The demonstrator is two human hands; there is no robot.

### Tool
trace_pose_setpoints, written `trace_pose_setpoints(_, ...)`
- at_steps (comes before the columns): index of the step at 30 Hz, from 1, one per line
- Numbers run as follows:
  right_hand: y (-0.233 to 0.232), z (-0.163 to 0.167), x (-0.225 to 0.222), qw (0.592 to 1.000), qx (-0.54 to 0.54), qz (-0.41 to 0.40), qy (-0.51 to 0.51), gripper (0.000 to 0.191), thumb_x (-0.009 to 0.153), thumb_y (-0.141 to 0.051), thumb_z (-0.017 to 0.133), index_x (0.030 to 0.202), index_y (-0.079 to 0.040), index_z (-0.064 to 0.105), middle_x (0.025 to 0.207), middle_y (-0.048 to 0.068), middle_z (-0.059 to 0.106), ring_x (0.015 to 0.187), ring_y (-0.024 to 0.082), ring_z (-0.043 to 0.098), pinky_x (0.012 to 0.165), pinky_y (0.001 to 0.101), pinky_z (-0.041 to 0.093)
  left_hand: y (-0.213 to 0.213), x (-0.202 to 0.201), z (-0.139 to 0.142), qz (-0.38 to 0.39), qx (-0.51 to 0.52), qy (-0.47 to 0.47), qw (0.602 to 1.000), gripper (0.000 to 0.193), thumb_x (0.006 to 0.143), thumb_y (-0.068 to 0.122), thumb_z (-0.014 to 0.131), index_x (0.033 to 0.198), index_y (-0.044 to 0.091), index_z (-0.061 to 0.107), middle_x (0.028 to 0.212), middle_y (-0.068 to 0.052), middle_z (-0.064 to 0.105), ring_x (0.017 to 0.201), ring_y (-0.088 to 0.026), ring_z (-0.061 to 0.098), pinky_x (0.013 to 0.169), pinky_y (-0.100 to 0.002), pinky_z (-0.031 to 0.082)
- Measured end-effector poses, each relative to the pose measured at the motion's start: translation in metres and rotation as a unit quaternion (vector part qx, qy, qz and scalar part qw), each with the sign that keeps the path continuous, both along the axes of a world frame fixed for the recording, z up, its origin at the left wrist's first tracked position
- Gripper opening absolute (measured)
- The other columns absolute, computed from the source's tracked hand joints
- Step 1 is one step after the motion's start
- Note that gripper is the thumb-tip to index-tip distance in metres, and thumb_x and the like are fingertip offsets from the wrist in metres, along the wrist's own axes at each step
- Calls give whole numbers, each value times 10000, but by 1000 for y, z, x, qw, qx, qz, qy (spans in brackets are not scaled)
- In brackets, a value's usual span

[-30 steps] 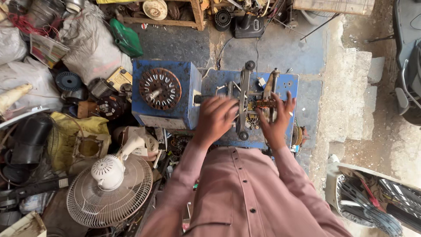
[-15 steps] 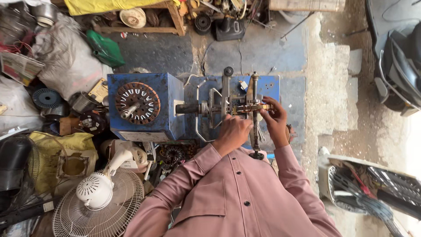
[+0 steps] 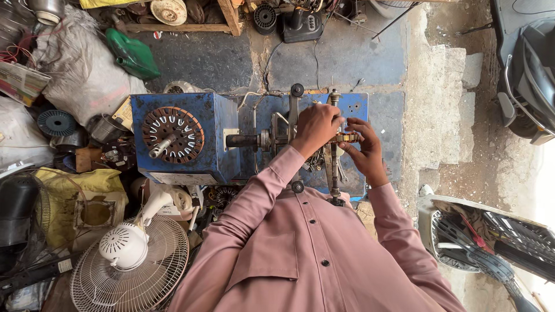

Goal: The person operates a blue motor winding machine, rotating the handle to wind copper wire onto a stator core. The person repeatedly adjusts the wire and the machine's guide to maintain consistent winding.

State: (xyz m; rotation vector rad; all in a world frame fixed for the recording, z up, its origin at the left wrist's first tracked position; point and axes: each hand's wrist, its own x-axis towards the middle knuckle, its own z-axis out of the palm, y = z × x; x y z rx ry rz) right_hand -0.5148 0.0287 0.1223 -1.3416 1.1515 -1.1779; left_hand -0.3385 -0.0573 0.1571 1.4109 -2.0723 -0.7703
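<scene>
Grey stone floor (image 3: 347, 58) fills the top of the view, and junk is piled all along the left side. On the floor sits a blue machine (image 3: 191, 167) with a round wheel of copper wire (image 3: 172, 134) on its top. A metal rod (image 3: 245, 140) sticks out of the blue box toward the person's hands.

Past the rod is a flat blue plate (image 3: 355, 107) with metal bars on it. The left hand (image 3: 315, 128) is curled over the metal parts there, with its fingers bent down around them. The right hand (image 3: 364, 151) is just beside it, and its fingertips pinch a small brown part (image 3: 347, 137). That part sits between the two hands, above the blue plate. Both hands almost touch.

Near the bottom left stands a white fan (image 3: 130, 266) with a wire cage. A green can (image 3: 134, 55) lies up by a grey sack (image 3: 75, 63).
</scene>
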Motion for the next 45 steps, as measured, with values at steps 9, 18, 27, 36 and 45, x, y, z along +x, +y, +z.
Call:
trace_pose_setpoints(9,-11,0,-22,989,77,102,-79,314,959,-139,657,1233,14,666,1465,146,561,1332,238,562,1088,330,497,39,21,29,18,-6,58,998,145,873,219,776,840,84,733,797,-85,713,706,-257,709,626,-389,538)
trace_pose_setpoints(18,-24,-7,-2,989,131,-48,-56,168,965,-92,716,1087,23,700,1275,113,660,1084,199,652,933,319,540,100,36,20,-130,-141,-85,978,139,902,90,693,1001,58,785,900,-99,612,643,-180,622,601,-360,509)
trace_pose_setpoints(27,42,42,51,903,-158,-97,388,350,901,-79,798,1236,-133,714,924,90,599,820,312,610,703,447,500,62,56,25,-84,-91,-35,992,143,852,148,805,735,83,757,769,-111,629,704,-250,662,656,-413,512)
trace_pose_setpoints(36,43,68,68,878,-128,-70,455,481,853,-208,818,1303,-99,687,888,89,618,809,323,630,661,454,516,-32,30,-5,-88,-31,-163,982,37,793,103,806,795,79,777,767,-129,731,687,-243,732,576,-381,574)
trace_pose_setpoints(45,33,65,123,877,-247,172,374,569,616,-301,882,1106,-104,672,1046,158,624,997,375,593,821,520,466,-75,0,-16,-157,-132,-292,934,143,785,160,805,878,62,759,693,-110,712,618,-202,726,496,-351,547)
